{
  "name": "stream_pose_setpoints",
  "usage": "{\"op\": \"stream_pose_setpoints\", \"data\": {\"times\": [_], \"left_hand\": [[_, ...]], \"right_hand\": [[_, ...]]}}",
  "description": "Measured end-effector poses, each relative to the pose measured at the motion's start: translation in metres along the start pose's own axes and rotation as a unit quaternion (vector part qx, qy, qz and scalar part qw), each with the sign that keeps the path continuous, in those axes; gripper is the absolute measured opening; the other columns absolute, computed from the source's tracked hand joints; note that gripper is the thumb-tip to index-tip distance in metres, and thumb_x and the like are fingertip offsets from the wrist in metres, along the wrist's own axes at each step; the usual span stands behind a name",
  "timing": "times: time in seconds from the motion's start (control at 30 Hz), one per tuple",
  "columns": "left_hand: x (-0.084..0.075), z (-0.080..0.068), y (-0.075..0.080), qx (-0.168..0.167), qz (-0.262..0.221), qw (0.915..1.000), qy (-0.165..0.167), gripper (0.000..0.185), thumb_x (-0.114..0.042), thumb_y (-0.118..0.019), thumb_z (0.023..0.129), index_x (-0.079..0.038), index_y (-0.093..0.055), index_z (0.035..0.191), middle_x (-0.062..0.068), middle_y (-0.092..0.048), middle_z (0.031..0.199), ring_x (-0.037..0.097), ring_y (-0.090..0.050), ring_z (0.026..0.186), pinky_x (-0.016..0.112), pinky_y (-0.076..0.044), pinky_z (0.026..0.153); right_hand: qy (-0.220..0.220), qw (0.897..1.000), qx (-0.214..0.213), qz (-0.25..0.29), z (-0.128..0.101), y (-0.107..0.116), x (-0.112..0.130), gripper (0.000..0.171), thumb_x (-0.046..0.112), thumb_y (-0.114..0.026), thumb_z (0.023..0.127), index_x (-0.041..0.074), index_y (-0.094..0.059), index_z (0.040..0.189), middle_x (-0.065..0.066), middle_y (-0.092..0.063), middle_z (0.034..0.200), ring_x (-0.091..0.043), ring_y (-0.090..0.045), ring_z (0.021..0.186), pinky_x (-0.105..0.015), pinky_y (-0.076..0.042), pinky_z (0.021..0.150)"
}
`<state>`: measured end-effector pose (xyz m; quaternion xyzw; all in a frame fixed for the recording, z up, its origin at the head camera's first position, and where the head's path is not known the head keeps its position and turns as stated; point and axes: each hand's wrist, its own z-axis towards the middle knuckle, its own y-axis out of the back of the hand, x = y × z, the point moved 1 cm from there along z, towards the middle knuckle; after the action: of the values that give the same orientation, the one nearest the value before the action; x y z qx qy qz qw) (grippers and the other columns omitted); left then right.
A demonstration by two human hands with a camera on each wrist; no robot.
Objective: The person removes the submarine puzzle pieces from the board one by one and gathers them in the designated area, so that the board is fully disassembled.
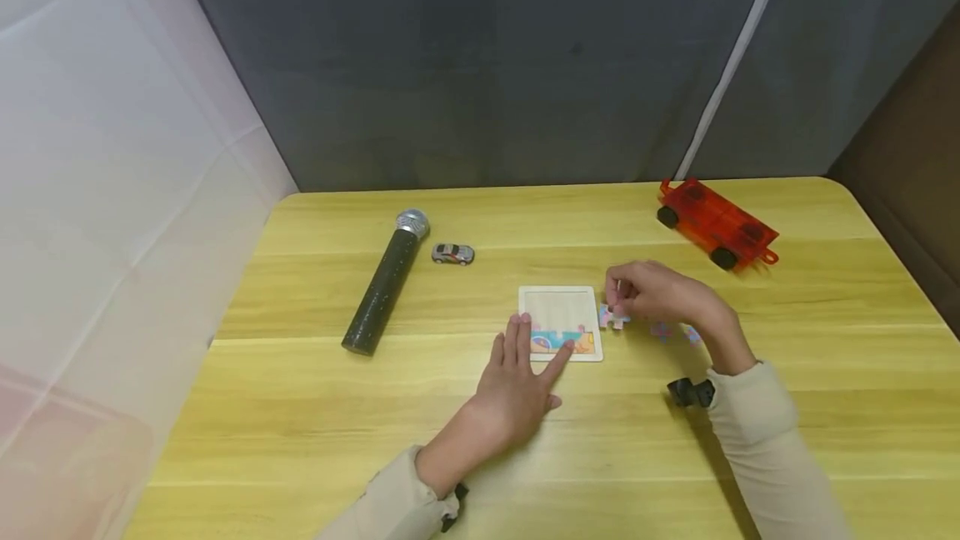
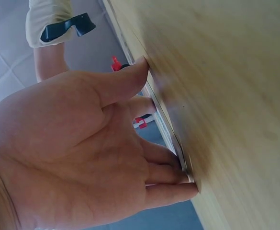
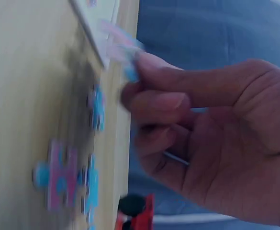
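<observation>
A square puzzle tray [image 1: 558, 301] with a pale wooden rim lies on the table, its lower strip filled with coloured pieces. My left hand [image 1: 514, 394] rests with straight, spread fingers on the tray's near left corner and lower edge. Between thumb and fingertips, my right hand [image 1: 660, 294] pinches a pink and blue puzzle piece [image 1: 613, 317] beside the tray's right rim. The right wrist view shows that held piece [image 3: 120, 43] blurred, overlapping the tray's edge. Loose puzzle pieces [image 3: 62, 176] lie on the table below the right hand.
A black microphone [image 1: 384, 286] and a small toy car [image 1: 453, 254] lie left of the tray. At the back right stands a red translucent toy wagon [image 1: 716, 223]. Grey cloth [image 1: 480, 65] hangs behind the table's far edge.
</observation>
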<state>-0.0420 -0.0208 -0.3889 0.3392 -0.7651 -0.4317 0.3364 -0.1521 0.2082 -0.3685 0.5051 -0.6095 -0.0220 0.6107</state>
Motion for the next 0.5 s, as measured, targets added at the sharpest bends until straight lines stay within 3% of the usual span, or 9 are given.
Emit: {"op": "stream_pose_setpoints", "data": {"times": [0.13, 0.3, 0.5], "left_hand": [[0.000, 0.000, -0.001, 0.000, -0.004, 1.0000, 0.000, 0.069, -0.056, -0.038, 0.116, -0.038, -0.014, 0.178, 0.034, -0.016, 0.178, 0.044, -0.020, 0.168, 0.046, -0.031, 0.134], [0.001, 0.000, -0.002, -0.003, -0.015, 0.9999, -0.002, 0.069, -0.055, -0.040, 0.116, -0.037, -0.014, 0.178, 0.035, -0.016, 0.178, 0.045, -0.019, 0.168, 0.047, -0.031, 0.134], [0.000, -0.002, -0.001, -0.010, -0.011, 0.9999, -0.007, 0.069, -0.055, -0.040, 0.116, -0.037, -0.015, 0.178, 0.035, -0.018, 0.177, 0.046, -0.020, 0.168, 0.048, -0.032, 0.134]], "right_hand": [[-0.030, 0.999, 0.035, 0.008, -0.005, 0.004, -0.011, 0.018, -0.007, -0.063, 0.104, 0.003, -0.063, 0.090, -0.005, -0.061, 0.074, -0.016, -0.049, 0.057, -0.030, -0.045, 0.058], [-0.088, 0.995, -0.008, -0.047, -0.004, 0.000, -0.013, 0.011, -0.007, -0.066, 0.099, 0.002, -0.062, 0.094, -0.007, -0.060, 0.075, -0.016, -0.050, 0.059, -0.031, -0.045, 0.061], [-0.133, 0.983, -0.038, -0.122, -0.003, -0.007, -0.004, 0.012, 0.000, -0.076, 0.097, 0.003, -0.065, 0.094, -0.010, -0.064, 0.086, -0.021, -0.055, 0.065, -0.034, -0.046, 0.063]]}}
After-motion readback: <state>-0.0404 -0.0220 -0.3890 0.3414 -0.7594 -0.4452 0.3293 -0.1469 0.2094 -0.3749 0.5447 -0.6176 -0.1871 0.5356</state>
